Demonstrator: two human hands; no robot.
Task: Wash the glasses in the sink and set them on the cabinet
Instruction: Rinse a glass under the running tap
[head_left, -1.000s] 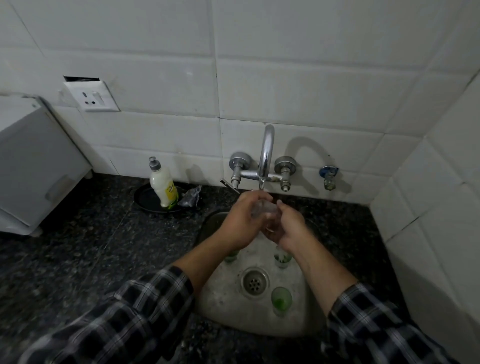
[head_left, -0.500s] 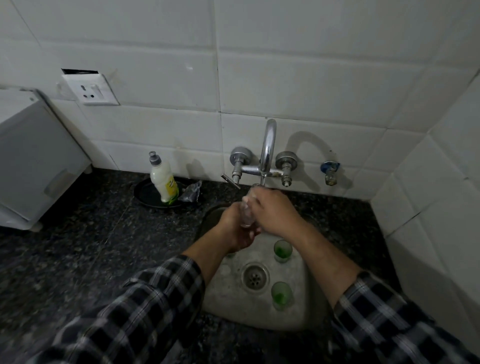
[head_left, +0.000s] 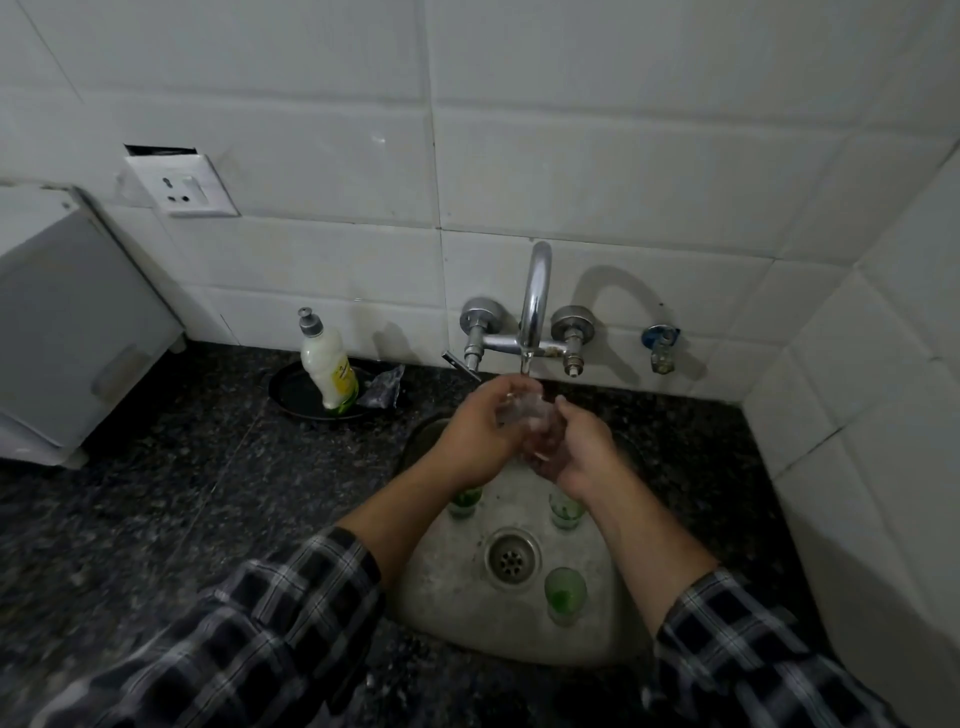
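Green glasses (head_left: 565, 592) stand near the drain (head_left: 511, 558) in the sink (head_left: 441, 613); farther back, under the tap (head_left: 535, 301), your left grip (head_left: 483, 434) and right grip (head_left: 584, 454) both clasp a clear glass (head_left: 525, 415). Wet, it likely handles slippery and fragile: hold its wall, not its rim.

A soap bottle (head_left: 328, 364) stands in a black dish (head_left: 293, 392) below a wall socket (head_left: 182, 186).

both hands (head_left: 480, 431) gripping glass (head_left: 527, 415) (under tap (head_left: 535, 306))
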